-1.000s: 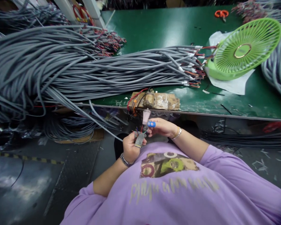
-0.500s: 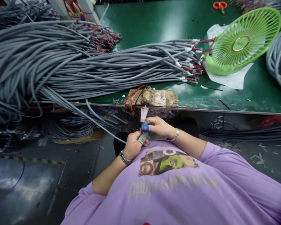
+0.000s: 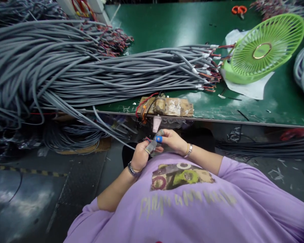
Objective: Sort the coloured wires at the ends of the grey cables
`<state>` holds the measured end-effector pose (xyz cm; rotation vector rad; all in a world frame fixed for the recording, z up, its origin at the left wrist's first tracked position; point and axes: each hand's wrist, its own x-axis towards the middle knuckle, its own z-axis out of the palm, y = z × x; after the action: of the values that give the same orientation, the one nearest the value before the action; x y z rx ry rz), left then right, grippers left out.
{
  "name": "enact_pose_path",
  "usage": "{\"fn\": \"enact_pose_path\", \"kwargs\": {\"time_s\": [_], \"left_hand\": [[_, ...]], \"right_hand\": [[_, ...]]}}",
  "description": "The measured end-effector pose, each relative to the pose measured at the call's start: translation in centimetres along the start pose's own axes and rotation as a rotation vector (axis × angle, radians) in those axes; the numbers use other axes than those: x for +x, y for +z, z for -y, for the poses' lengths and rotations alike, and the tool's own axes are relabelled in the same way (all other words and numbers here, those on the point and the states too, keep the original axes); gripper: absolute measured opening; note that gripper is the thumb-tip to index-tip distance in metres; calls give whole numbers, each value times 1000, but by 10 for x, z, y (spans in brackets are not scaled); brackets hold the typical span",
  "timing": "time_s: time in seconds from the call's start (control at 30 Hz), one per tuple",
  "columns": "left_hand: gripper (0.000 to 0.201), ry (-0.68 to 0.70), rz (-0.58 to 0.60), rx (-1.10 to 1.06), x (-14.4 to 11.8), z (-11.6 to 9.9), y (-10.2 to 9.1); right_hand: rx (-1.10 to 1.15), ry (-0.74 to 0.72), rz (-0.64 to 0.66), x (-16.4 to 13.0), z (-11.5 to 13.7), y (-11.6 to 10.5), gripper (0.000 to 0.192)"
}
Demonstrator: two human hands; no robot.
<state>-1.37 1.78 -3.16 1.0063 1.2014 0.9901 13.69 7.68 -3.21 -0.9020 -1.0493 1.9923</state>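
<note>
Two bare hands working just above the lap of a purple shirt point(image 3: 190, 212), close to a bench. The left hand point(image 3: 140, 156) is closed round the end of a gray cable point(image 3: 126, 145), which comes in from the left; thin coloured wires point(image 3: 147, 138) fan out beside its grey-wrapped thumb. The right hand point(image 3: 174, 140) meets it there, its blue-wrapped thumb and its forefinger drawn close together; whether a wire lies between them cannot be told. A slack left grip or a tug from the hanging cable could pull the end away, and the wraps, probably dulling touch, could let a fine wire slip or bend. Just beyond the right fingertips, a pale pink cone point(image 3: 156, 123) hangs below the bench edge; raising the hands carelessly would probably knock it. Above it, a wooden block point(image 3: 183, 107) with red and black leads sits at that edge, leaving little forward room. To the block's right, the green bench point(image 3: 212, 109) offers a wider strip, bearing a few scraps. Behind the block, a thick cable bundle point(image 3: 131, 74) bounds the far side, its stripped ends reaching toward a green fan point(image 3: 263, 50) on white paper point(image 3: 255, 89); orange-handled scissors point(image 3: 239, 10) lie well beyond.
</note>
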Motion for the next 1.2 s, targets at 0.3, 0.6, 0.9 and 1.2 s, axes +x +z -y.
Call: {"fn": "enact_pose_path", "kwargs": {"time_s": [0.3,0.6,0.9,1.2], "left_hand": [[34,19,-21,-26,-5,6,3],[28,60,-175,-225,-8,11,7],[36,81,-194,-204,-10,-1,10],[24,366,-238,122,-7,-18,15]], "right_hand": [[-97,0,-61,1,4,5,41],[76,67,-48,0,5,-6,35],[260,148,54,6,10,-10,34],[109,-35,-29,31,17,2,55]]}}
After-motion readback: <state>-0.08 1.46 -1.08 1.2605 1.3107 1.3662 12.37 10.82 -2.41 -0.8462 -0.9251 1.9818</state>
